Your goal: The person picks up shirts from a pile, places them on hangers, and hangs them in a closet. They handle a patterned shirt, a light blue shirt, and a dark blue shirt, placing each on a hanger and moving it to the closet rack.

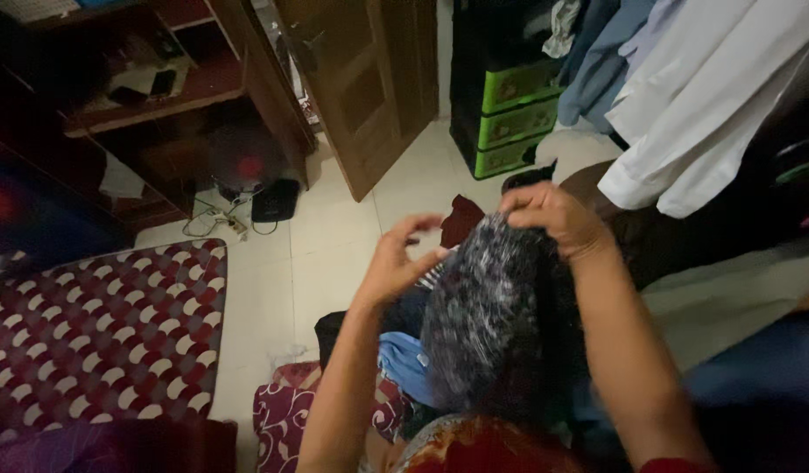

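Observation:
My right hand point(552, 219) grips the top edge of a dark grey garment with a pale speckled pattern point(488, 324), which hangs down in front of me. Just to its left, my left hand point(396, 263) is raised with fingers curled and apart, touching or nearly touching the garment's upper left edge. Below the hands lies a pile of clothes with a blue piece point(404, 363) and a dark red piece point(461, 219).
A maroon mat with pale scallop shapes point(107, 333) lies on the tiled floor at left. A wooden door point(369, 88), a fan point(247, 166), green drawers point(510, 114) and hanging shirts point(693, 114) stand beyond.

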